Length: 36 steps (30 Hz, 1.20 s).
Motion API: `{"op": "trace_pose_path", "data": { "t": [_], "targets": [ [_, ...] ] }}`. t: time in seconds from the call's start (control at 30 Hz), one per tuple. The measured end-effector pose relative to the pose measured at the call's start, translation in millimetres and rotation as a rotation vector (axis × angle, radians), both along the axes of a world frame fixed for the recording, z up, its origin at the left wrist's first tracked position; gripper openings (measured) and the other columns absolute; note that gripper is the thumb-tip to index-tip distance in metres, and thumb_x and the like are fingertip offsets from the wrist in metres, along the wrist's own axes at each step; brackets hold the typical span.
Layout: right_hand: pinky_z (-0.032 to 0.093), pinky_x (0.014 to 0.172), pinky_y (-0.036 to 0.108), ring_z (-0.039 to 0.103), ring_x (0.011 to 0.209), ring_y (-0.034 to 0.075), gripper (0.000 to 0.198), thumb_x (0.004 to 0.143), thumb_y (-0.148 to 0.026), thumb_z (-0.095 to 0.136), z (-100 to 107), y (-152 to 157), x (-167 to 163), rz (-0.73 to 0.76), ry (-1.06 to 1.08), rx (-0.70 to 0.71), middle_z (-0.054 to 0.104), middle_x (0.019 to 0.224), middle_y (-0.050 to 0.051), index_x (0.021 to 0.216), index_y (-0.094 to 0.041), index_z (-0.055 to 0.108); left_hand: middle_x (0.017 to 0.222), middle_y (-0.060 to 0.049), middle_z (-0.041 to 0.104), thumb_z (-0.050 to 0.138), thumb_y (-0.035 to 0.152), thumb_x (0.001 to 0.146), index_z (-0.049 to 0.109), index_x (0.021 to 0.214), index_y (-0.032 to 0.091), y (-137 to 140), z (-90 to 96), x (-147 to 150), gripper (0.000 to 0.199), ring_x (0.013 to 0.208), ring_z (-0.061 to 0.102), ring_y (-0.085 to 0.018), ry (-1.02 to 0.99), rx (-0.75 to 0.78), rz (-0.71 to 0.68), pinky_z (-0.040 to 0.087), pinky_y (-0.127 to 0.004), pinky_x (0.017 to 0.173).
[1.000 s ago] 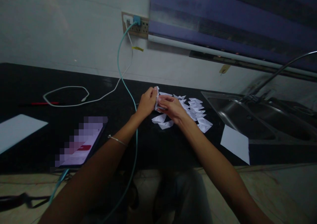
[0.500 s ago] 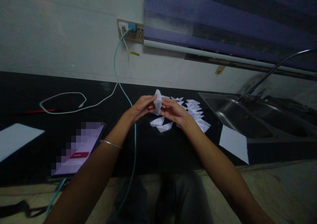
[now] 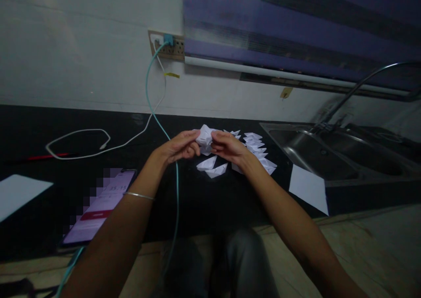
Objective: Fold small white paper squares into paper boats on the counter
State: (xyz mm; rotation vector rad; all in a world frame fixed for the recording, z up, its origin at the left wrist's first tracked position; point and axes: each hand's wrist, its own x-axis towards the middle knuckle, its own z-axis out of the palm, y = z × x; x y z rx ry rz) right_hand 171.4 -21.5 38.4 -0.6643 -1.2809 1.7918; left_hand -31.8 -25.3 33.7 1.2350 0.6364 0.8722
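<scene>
Above the black counter I hold a piece of folded white paper (image 3: 205, 136), shaped like a small paper boat, between both hands. My left hand (image 3: 182, 148) pinches its left side with thumb and fingers. My right hand (image 3: 230, 148) pinches the right side the same way. Just below lie two folded paper boats, one nearer the left (image 3: 206, 163) and one nearer the right (image 3: 217, 170). Several more paper boats (image 3: 255, 144) stand in rows beyond my right hand, partly hidden by it.
A tablet-like screen (image 3: 98, 212) lies left of my left forearm, near a white sheet (image 3: 23, 195) and a red pen (image 3: 42, 156). A teal cable (image 3: 177, 192) runs down past my left wrist. Rightward are another paper sheet (image 3: 309, 188) and a metal sink (image 3: 296, 146).
The folded paper has turned from narrow and upright to a wider, opened-out shape. My hands have moved slightly apart, still gripping both sides. The view has shifted a little.
</scene>
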Motion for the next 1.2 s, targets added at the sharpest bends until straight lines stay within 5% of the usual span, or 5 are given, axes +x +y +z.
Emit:
{"op": "trace_pose_path", "data": {
  "t": [0.17, 0.57, 0.77, 1.07, 1.2],
  "targets": [
    [0.036, 0.049, 0.021, 0.028, 0.044, 0.005, 0.029, 0.076, -0.04, 0.076, 4.5, -5.4, 4.6, 0.116, -0.085, -0.052, 0.033, 0.051, -0.011, 0.077, -0.021, 0.054, 0.069, -0.008, 0.071, 0.069, 0.042, 0.084, 0.065, 0.093, 0.014, 1.4, 2.1, 6.4, 0.03, 0.042, 0.055, -0.006, 0.028, 0.017, 0.092, 0.042, -0.015, 0.039],
    [0.056, 0.056, 0.02, 0.065, 0.066, 0.012, 0.039, 0.07, -0.04, 0.081, 0.2, -0.5, 16.2, 0.257, -0.182, -0.036, 0.07, 0.079, 0.003, 0.095, -0.015, 0.066, 0.058, -0.005, 0.066, 0.068, 0.042, 0.084, 0.067, 0.08, 0.013, -1.3, 3.8, 12.4, 0.029, 0.041, 0.056, -0.007, 0.124, 0.128, 0.066, 0.034, -0.015, 0.035],
    [0.057, 0.057, 0.023, 0.069, 0.076, 0.016, 0.037, 0.072, -0.043, 0.08, 2.0, 4.1, 20.7, 0.166, -0.272, -0.035, 0.073, 0.099, 0.01, 0.097, -0.017, 0.072, 0.06, -0.004, 0.065, 0.066, 0.042, 0.085, 0.066, 0.08, 0.016, 4.2, -0.3, 13.7, 0.026, 0.043, 0.055, -0.007, 0.177, 0.201, 0.092, 0.034, -0.017, 0.038],
    [0.055, 0.069, 0.029, 0.061, 0.067, 0.012, 0.024, 0.068, -0.036, 0.082, -11.2, 7.6, 6.0, -0.214, -0.272, 0.209, 0.065, 0.071, 0.001, 0.073, -0.018, 0.068, 0.053, 0.002, 0.055, 0.063, 0.033, 0.086, 0.054, 0.073, 0.017, 4.4, -2.3, 21.4, 0.022, 0.044, 0.049, -0.007, 0.324, 0.312, 0.308, 0.032, -0.017, 0.042],
    [0.055, 0.068, 0.032, 0.061, 0.066, 0.013, 0.032, 0.064, -0.031, 0.085, -10.2, 4.7, -1.2, -0.312, -0.189, 0.126, 0.064, 0.072, 0.0, 0.085, -0.02, 0.063, 0.055, 0.005, 0.054, 0.066, 0.031, 0.082, 0.048, 0.08, 0.019, 5.7, -6.6, 25.7, 0.022, 0.041, 0.048, -0.006, 0.296, 0.321, 0.386, 0.033, -0.016, 0.041]
  ]
}}
